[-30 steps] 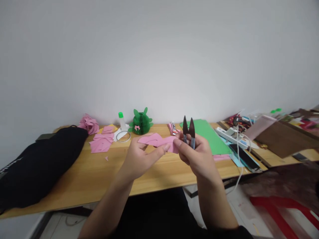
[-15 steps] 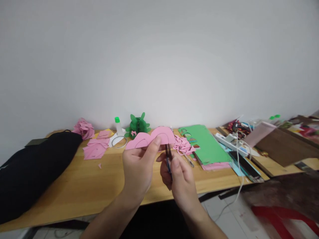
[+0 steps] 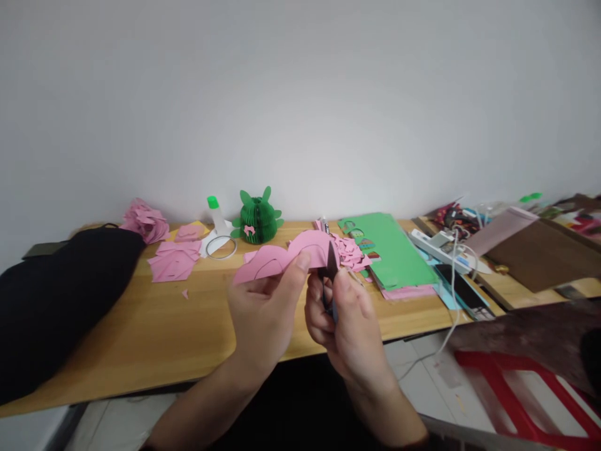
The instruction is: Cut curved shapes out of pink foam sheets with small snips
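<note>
Pinched between the thumb and fingers of my left hand (image 3: 265,307) is a folded piece of pink paper (image 3: 267,260) with a wavy cut upper edge and curved lines drawn on it. My right hand (image 3: 350,319) is closed around a pair of scissors (image 3: 332,260). Their dark blades point upward at the right end of the pink paper; the handles are partly hidden by my fingers. Just behind the scissors lies a heap of pink paper scraps (image 3: 352,252). A green paper cactus (image 3: 258,220) with a small pink flower stands behind the held paper.
Left of the cactus are a glue bottle (image 3: 216,216), a ring (image 3: 221,247), pink paper pieces (image 3: 176,260) and a pink paper flower (image 3: 144,220). A black bag (image 3: 70,307) covers the table's left side. Green sheets (image 3: 401,254), a power strip (image 3: 439,250) and a phone (image 3: 462,291) lie right.
The scissors have shifted right and up, from below the paper to its right end. The pink paper has tilted slightly in my left hand. The camera view has dipped a little.
</note>
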Motion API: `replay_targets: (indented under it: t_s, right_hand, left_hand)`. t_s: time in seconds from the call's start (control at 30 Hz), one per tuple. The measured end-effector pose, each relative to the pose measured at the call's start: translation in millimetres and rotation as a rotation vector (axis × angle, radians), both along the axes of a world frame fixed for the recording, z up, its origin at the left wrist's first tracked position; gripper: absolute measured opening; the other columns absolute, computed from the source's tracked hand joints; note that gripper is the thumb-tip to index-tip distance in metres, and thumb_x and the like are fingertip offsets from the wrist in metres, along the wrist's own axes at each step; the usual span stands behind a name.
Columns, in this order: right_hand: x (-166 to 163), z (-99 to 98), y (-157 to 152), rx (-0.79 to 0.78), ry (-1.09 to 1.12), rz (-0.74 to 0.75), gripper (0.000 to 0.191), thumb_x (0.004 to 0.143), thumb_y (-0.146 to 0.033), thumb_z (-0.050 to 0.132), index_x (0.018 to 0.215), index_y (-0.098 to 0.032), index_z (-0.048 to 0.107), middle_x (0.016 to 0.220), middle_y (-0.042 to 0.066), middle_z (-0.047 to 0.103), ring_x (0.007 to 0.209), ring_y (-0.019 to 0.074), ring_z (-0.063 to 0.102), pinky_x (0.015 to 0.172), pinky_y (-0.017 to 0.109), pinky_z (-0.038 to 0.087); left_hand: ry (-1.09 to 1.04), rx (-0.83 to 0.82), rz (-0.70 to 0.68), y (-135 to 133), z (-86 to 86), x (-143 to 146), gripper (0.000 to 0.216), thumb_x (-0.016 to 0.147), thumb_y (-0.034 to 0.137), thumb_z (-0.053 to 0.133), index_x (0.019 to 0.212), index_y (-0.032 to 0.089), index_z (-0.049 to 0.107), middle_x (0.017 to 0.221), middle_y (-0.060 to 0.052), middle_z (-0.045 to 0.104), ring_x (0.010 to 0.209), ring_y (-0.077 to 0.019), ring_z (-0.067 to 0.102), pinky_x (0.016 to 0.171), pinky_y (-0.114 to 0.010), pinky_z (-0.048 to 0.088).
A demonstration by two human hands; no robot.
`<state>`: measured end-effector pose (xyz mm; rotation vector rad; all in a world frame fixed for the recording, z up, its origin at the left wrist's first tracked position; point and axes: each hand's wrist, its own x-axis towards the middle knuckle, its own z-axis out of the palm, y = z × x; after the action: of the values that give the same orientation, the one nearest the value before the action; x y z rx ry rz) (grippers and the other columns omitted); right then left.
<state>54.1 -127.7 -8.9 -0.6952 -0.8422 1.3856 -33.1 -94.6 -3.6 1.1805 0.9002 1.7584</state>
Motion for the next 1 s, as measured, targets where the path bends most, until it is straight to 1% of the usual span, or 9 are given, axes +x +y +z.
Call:
replay_targets:
  t_s: [0.17, 0.3, 0.5, 0.8, 1.0]
  right_hand:
    - [-1.4, 1.0, 4.0, -0.003, 0.008, 0.004, 0.045, 0.087, -0.059, 0.064, 0.069, -0.019, 0.052, 0.048, -0.011, 0.028, 0.039, 0.0041, 0.013, 0.034, 0.014, 0.015]
    - [-0.2, 0.2, 4.9, -0.003, 0.007, 0.007, 0.045, 0.088, -0.059, 0.063, 0.069, -0.02, 0.051, 0.049, -0.011, 0.029, 0.04, 0.0043, 0.014, 0.034, 0.014, 0.015]
    - [1.5, -1.6, 5.7, 0.001, -0.001, 0.021, 0.043, 0.09, -0.056, 0.061, 0.07, -0.019, 0.051, 0.049, -0.011, 0.03, 0.04, 0.0043, 0.015, 0.035, 0.014, 0.016]
    - [1.1, -3.8, 5.7, -0.007, -0.002, 0.029, 0.044, 0.09, -0.057, 0.061, 0.07, -0.019, 0.052, 0.05, -0.011, 0.029, 0.041, 0.0043, 0.014, 0.035, 0.014, 0.015]
    - [0.4, -5.3, 6.0, 0.005, 0.005, 0.035, 0.042, 0.092, -0.055, 0.059, 0.071, -0.02, 0.053, 0.051, -0.01, 0.032, 0.041, 0.0045, 0.015, 0.035, 0.015, 0.014]
  left_hand:
    - [-0.043, -0.007, 0.009, 2.2, -2.3, 1.9, 0.018, 0.077, 0.016, 0.074, 0.061, 0.022, 0.068, 0.06, 0.005, 0.07, 0.055, -0.0108, 0.064, 0.05, -0.019, 0.054]
    - [-0.097, -0.01, 0.034, 2.7, -1.1, 4.2, 0.018, 0.076, 0.013, 0.075, 0.06, 0.021, 0.069, 0.059, 0.005, 0.07, 0.052, -0.0091, 0.063, 0.049, -0.016, 0.053]
    - [-0.19, 0.019, 0.04, 4.1, -0.9, 6.1, 0.022, 0.072, 0.007, 0.077, 0.059, 0.023, 0.071, 0.058, 0.009, 0.07, 0.053, -0.006, 0.063, 0.05, -0.012, 0.052]
    - [-0.185, 0.016, 0.054, 2.6, -0.3, 6.2, 0.017, 0.072, 0.008, 0.076, 0.065, 0.023, 0.074, 0.064, 0.007, 0.074, 0.058, -0.0089, 0.069, 0.055, -0.015, 0.057]
    - [-0.179, 0.036, 0.055, 2.6, -1.5, 4.3, 0.017, 0.073, 0.009, 0.077, 0.065, 0.024, 0.074, 0.064, 0.008, 0.074, 0.057, -0.0078, 0.069, 0.056, -0.014, 0.057]
